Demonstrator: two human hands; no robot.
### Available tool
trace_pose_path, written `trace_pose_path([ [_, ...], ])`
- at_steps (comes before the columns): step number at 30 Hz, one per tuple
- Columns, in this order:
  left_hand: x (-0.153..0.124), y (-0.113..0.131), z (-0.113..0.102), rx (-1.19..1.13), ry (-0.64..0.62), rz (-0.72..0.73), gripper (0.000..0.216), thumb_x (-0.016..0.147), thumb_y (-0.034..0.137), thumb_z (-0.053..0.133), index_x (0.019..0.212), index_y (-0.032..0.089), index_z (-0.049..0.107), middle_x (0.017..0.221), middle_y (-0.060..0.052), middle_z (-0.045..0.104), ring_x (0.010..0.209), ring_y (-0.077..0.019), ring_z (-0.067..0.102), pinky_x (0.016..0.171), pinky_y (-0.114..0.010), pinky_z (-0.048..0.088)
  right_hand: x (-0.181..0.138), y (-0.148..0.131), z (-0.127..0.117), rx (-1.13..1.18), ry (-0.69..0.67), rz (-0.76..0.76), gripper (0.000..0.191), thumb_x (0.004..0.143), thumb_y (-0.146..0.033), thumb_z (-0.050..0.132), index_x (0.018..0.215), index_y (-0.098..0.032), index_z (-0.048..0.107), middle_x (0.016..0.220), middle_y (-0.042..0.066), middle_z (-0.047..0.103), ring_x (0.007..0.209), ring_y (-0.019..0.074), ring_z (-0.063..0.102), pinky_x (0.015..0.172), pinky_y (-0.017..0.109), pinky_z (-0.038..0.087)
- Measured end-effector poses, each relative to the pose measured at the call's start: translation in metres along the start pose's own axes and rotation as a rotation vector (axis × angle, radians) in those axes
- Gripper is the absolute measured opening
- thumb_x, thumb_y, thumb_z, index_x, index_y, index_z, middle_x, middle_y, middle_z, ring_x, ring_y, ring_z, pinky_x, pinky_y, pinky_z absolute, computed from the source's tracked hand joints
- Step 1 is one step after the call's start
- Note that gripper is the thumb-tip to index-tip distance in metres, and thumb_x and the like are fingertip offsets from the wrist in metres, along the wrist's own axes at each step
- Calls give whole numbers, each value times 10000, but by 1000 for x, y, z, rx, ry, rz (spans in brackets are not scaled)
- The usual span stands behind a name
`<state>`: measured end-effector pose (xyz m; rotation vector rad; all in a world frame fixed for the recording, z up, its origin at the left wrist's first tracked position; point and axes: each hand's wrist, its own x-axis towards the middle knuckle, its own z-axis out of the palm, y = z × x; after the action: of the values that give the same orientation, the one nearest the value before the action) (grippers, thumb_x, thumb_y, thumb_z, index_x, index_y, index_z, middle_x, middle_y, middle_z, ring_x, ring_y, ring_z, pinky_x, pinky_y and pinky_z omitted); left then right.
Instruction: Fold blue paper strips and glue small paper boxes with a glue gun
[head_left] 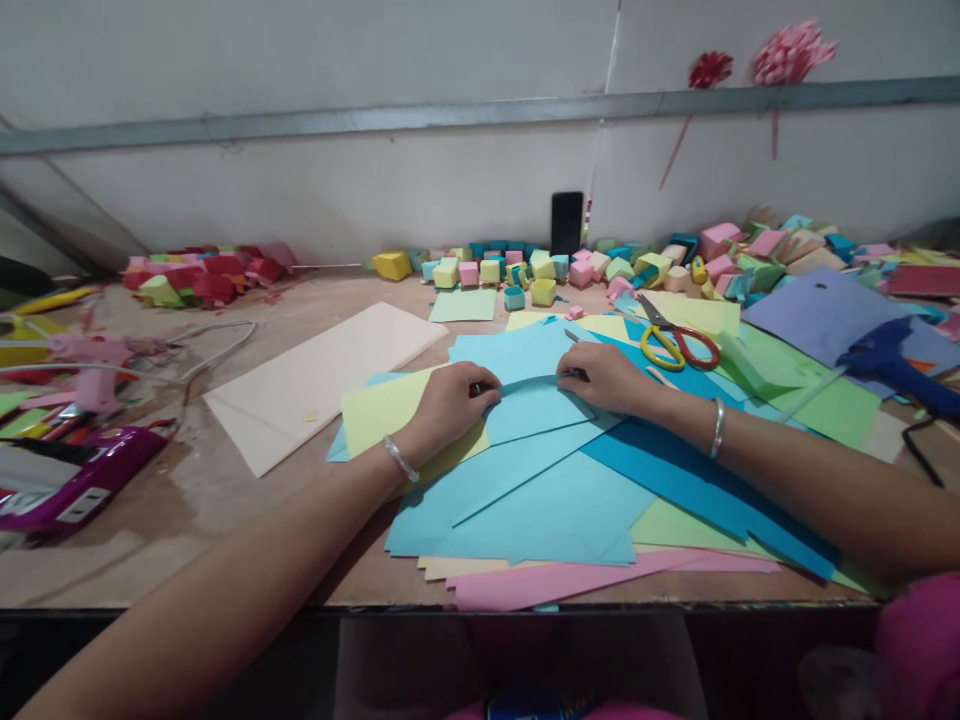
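Observation:
Both my hands rest on a spread of coloured paper sheets on the table. My left hand [448, 403] and my right hand [606, 378] each pinch one end of a folded light blue sheet [534, 392], pressing along its crease. The fingers of both hands are closed on the paper's folded edge. Under it lie more light blue sheets [525, 500], a pale yellow sheet [375, 415], a darker blue sheet [697, 480] and pink paper [570, 580]. A bangle shows on each wrist.
Scissors [675, 343] with red and yellow handles lie just beyond my right hand. A blue glue gun [896, 365] sits at right. Several small folded paper cubes [540, 270] line the back, near a dark phone [567, 224]. A cream sheet [322, 385] and cables lie left.

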<state>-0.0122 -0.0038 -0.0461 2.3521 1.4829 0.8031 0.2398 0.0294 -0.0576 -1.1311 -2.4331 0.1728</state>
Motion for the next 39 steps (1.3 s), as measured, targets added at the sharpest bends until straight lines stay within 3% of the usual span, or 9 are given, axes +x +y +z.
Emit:
trace_pose_path([
  [9,-1,-1,1,119,-4,143,137,792,105,609,763,192,711,792,-46,680,738,-187,598,686,-323,464,1,0,-3,-74,2,-141,92,804,-129,644,781,-192,707,822,43,678,835,193,557,762,308,400],
  [14,-3,1,-1,206,-26,270,185,821,80,542,775,177,693,806,-59,650,761,-189,576,680,-316,447,2,-6,-8,-320,-53,-282,226,878,-100,530,740,-173,693,812,57,669,784,182,489,681,303,295],
  [22,-2,3,-6,424,-152,458,269,814,21,461,810,163,690,798,-73,605,741,-195,519,634,-318,399,2,-23,-20,-550,-194,-317,189,894,-152,590,732,-176,686,784,40,649,809,189,456,648,331,178],
  [27,-1,6,-7,507,-181,511,267,827,5,448,778,145,669,794,-77,592,723,-196,488,614,-327,385,3,-28,-25,-551,-246,-308,210,905,-133,570,745,-178,699,779,41,659,807,188,460,652,332,180],
  [34,-2,11,-10,573,-256,536,249,799,-15,453,771,132,652,824,-101,598,773,-224,511,603,-335,387,1,-29,-19,-620,-215,-351,312,937,-117,503,672,-158,662,748,52,639,759,181,465,659,337,188],
  [39,-2,14,-9,568,-222,529,235,819,0,464,795,146,646,800,-86,585,747,-214,501,588,-324,355,-2,-30,-17,-619,-233,-372,308,937,-94,479,696,-144,665,758,72,639,763,182,491,640,331,198],
])
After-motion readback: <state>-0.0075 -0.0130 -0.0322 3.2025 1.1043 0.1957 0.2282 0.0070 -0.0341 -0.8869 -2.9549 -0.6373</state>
